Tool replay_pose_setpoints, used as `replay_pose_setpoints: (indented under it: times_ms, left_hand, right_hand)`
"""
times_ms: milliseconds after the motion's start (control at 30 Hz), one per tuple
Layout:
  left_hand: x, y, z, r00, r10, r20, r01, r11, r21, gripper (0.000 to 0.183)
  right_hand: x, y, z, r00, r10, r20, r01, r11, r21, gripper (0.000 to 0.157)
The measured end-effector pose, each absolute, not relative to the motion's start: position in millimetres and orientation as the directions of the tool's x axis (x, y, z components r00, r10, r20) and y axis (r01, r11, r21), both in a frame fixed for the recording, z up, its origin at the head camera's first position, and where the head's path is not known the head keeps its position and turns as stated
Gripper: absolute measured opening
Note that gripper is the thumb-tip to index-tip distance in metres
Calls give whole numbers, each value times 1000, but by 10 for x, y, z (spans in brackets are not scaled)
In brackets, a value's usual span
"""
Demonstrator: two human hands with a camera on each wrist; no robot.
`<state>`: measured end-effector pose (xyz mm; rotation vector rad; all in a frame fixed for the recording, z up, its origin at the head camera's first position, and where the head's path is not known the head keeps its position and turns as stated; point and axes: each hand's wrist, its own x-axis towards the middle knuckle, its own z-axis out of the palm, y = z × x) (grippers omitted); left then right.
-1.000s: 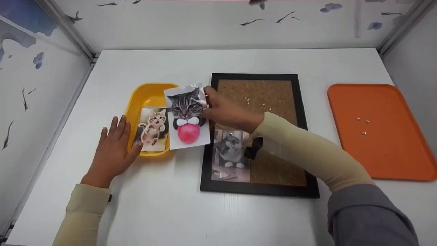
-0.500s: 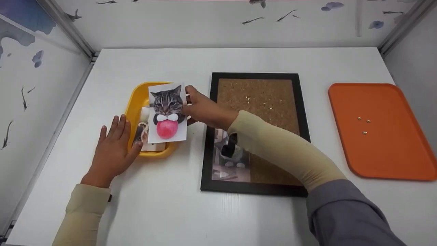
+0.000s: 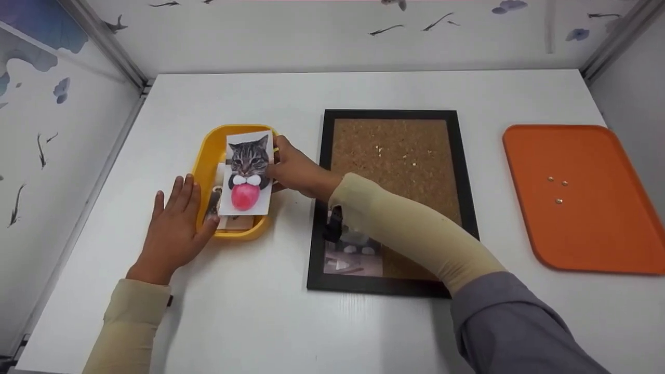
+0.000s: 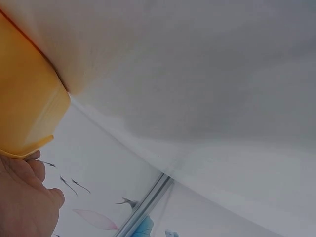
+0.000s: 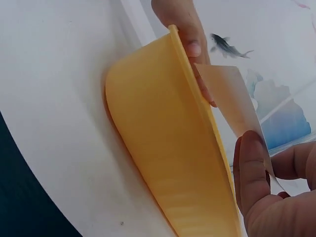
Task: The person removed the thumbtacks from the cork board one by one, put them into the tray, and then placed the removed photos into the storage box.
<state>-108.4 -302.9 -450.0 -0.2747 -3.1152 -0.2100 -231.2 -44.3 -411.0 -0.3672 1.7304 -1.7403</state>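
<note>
My right hand pinches a cat photo card by its right edge, thumb on the printed side. The card shows a tabby with a pink ball. It is held over the yellow basin, and in the right wrist view the card tilts above the basin's rim. Under it, partly covered, lies a kitten photo in the basin. My left hand rests along the basin's left rim with fingers straight; the left wrist view shows that hand at the rim of the basin.
A black-framed cork board lies right of the basin, with several small pins in it. A grey cat photo sits at its lower left, half hidden by my right sleeve. An orange tray at far right holds 3 small pins.
My right hand has carried the tabby card left, from between board and basin to over the basin, covering most of the kitten photo. The left hand has stayed at the rim.
</note>
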Motion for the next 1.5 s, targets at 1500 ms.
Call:
replay_pose_setpoints:
  times_ms: [1500]
  left_hand:
    - [-1082,-3029,-4515,-985,170,42,174,974,145,79]
  right_hand:
    - [-2270,-1089,-4219,-836,-538,-106,-239,531,-813,26]
